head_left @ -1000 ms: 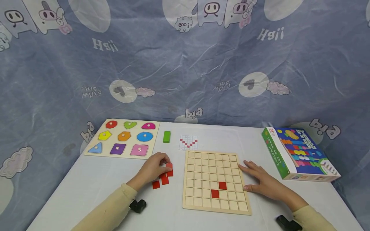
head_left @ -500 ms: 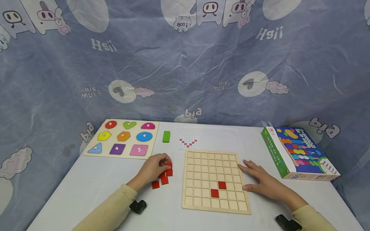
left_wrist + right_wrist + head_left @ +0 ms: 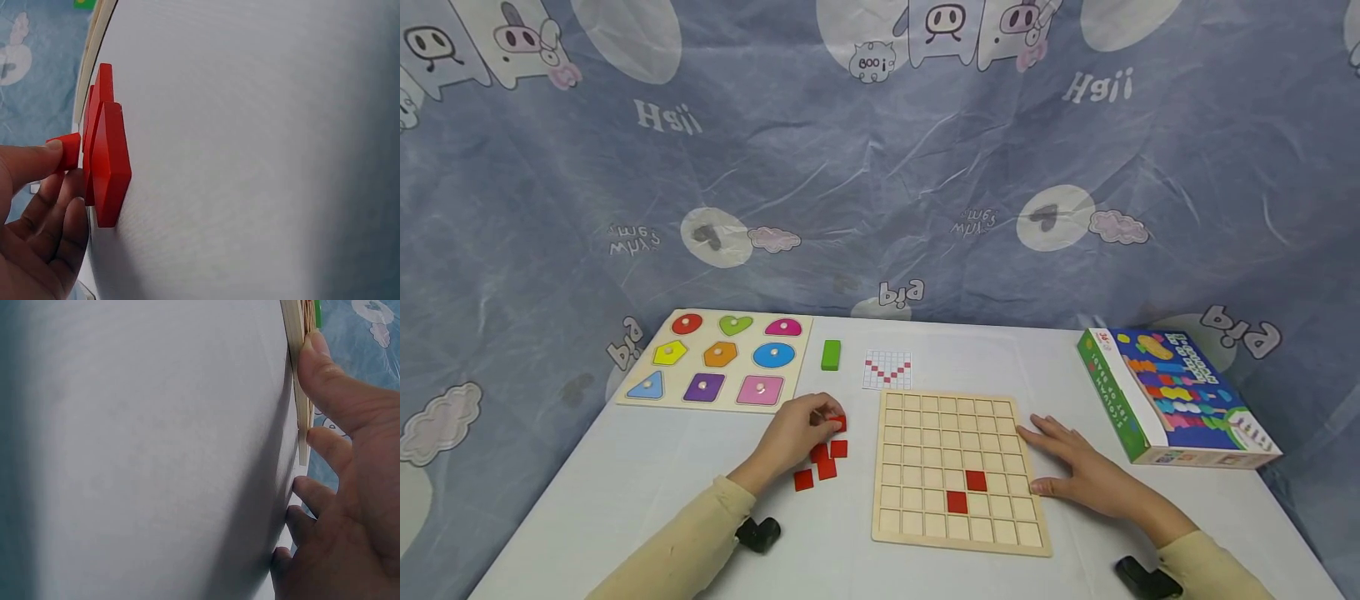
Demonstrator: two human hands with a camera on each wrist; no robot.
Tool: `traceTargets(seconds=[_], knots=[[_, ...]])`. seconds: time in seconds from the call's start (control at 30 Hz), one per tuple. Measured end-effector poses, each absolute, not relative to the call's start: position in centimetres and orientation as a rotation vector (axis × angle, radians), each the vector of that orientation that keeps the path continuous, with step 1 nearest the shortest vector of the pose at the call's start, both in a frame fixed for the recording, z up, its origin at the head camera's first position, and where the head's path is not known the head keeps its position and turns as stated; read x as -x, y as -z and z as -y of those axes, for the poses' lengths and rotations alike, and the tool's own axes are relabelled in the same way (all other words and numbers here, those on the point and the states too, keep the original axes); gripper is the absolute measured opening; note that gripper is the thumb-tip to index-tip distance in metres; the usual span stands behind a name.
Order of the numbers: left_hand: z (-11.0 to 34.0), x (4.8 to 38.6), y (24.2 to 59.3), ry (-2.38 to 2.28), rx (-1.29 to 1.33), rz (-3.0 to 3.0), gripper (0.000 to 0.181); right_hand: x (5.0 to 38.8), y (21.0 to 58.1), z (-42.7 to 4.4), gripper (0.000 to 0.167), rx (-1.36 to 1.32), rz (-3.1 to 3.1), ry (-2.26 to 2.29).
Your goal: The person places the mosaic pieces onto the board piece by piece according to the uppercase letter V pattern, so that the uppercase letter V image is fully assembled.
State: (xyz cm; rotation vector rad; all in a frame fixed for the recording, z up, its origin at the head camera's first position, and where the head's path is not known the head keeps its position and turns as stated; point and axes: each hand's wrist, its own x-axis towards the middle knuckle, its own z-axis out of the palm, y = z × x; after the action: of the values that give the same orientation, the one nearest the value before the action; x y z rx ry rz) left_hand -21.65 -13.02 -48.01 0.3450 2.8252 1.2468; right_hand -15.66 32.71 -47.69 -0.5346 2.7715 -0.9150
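Note:
My left hand (image 3: 797,432) pinches a red square tile (image 3: 70,150) between thumb and fingers, just above the white table. Beneath and beside it lie several loose red tiles (image 3: 826,468), some touching one another. A wooden grid board (image 3: 925,457) lies in the middle of the table, with one red tile (image 3: 976,481) and another red tile (image 3: 957,502) set in diagonally neighbouring squares. At the board's right edge rests my right hand (image 3: 1086,475), its fingers spread; in the right wrist view the thumb (image 3: 319,356) touches the board's side.
A puzzle board (image 3: 688,393) with coloured knobbed shapes lies at back left. Near it are a green block (image 3: 831,355) and a pattern card (image 3: 887,369) with red squares in a V. At right stands a colourful box (image 3: 1180,400). Behind hangs a printed blue cloth (image 3: 880,167).
My left hand has lifted slightly with the tile it pinches, drawing it apart from the tile below. The right hand stays at the board's edge.

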Motion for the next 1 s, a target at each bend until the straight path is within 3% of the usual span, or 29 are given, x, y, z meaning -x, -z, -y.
traceTargets(seconds=[1.0], knots=[[11.6,21.3,47.0,-1.481,-0.359,-2.674,0.021,15.7,47.6,-32.7,0.083,0.522,-2.769,0.916]])
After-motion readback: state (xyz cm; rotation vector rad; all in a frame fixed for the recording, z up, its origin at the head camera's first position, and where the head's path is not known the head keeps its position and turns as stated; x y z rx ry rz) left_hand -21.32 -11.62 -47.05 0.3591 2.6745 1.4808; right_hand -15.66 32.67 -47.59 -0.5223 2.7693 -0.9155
